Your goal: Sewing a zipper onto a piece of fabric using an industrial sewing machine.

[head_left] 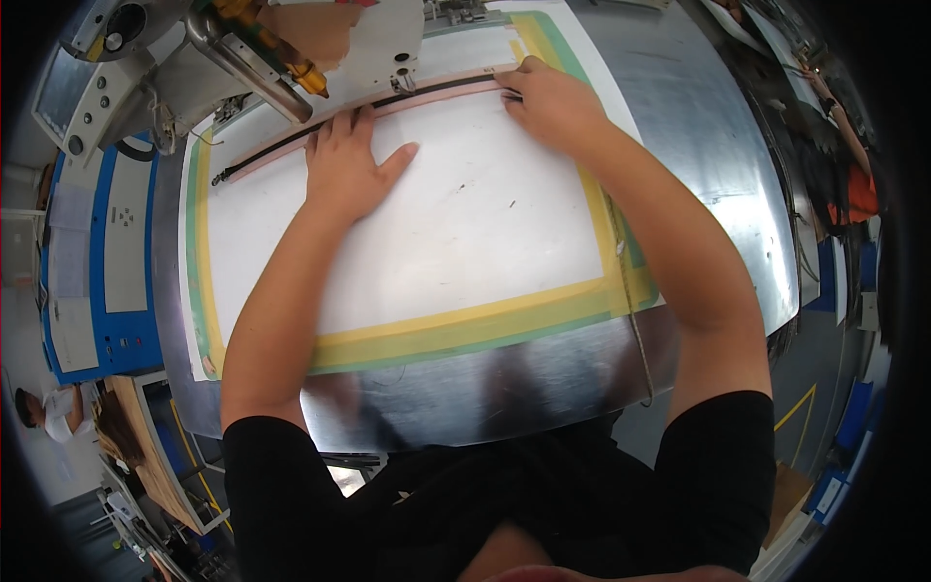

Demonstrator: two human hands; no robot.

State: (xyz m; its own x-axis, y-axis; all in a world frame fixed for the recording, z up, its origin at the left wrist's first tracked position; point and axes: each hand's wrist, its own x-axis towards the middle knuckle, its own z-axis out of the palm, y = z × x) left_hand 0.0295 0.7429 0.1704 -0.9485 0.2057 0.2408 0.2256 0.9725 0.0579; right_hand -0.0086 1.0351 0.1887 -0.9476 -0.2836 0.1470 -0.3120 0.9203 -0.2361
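Observation:
A long black zipper [432, 91] lies slantwise on a pink strip [267, 163] across the far part of a white sheet [465, 223]. The zipper's dark metal-looking end is at the far left. My left hand [351, 173] rests flat with fingers apart, its fingertips on the strip left of the middle and its thumb stretched to the right. At the right end of the strip, my right hand [561, 105] is closed, thumb and fingers pinching the zipper's end. The fingers partly cover that end.
Yellow tape [465, 314] and green tape borders the sheet on a shiny metal table [713, 184]. Over the far side hang a white machine head [373, 48] and an orange nozzle [308, 80]. A cord [635, 335] dangles off the near edge. A blue cabinet [123, 257] stands left; other people are farther off.

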